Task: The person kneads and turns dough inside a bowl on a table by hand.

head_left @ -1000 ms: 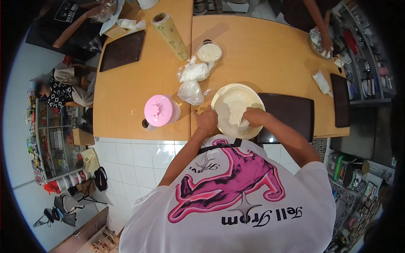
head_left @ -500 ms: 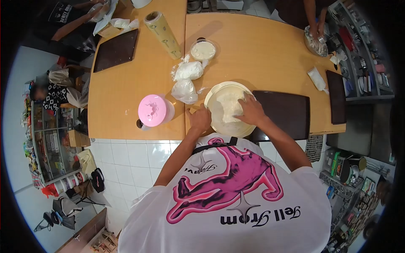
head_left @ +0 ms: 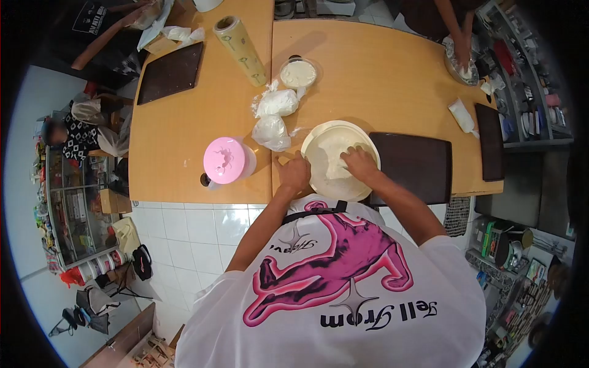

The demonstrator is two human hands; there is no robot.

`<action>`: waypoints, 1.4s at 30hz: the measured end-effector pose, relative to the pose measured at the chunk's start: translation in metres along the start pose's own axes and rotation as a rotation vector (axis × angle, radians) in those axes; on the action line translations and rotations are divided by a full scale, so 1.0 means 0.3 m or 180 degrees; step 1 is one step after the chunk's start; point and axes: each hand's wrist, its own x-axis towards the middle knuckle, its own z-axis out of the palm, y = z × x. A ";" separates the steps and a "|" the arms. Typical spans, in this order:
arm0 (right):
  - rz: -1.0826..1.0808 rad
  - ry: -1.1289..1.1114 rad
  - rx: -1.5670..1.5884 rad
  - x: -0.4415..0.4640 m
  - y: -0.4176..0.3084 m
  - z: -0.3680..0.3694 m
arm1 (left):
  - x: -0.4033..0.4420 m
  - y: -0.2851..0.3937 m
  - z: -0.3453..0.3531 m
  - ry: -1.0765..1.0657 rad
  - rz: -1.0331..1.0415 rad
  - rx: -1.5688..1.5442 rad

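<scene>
A cream-coloured round bowl [head_left: 335,124] stands near the table's front edge. Inside it lies a pale, floury dough mixture [head_left: 334,170], spread over the bottom. My left hand [head_left: 294,172] is at the bowl's left rim, steadying it, with one finger pointing out to the left. Down in the bowl, my right hand [head_left: 360,163] has its fingers bent together and pressed into the mixture; their tips are partly hidden. Left of the bowl are a knotted clear bag of white powder [head_left: 272,133] and an open powder bag [head_left: 279,103].
A dark tray [head_left: 414,168] lies right of the bowl. A pink-lidded tub [head_left: 226,161], a cling film roll [head_left: 240,52] and a tub of white powder [head_left: 298,73] stand to the left. At the far right, another person's hands work in a metal bowl [head_left: 459,67].
My right hand's spread fingers have drawn together and curled in the mixture. My left hand stays at the rim. The far-right person's hands have shifted in their bowl.
</scene>
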 end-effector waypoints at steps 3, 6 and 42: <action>0.0374 -0.0671 -0.0027 -0.004 0.005 0.006 | 0.003 0.003 0.012 -0.0056 -0.0020 -0.0008; -0.0208 -0.0501 -0.0163 -0.057 -0.033 0.017 | 0.006 0.006 0.023 -0.0157 0.0039 0.0057; -0.0750 -0.0240 0.1941 0.051 -0.078 -0.031 | -0.003 -0.030 0.041 0.0112 0.0104 -0.0148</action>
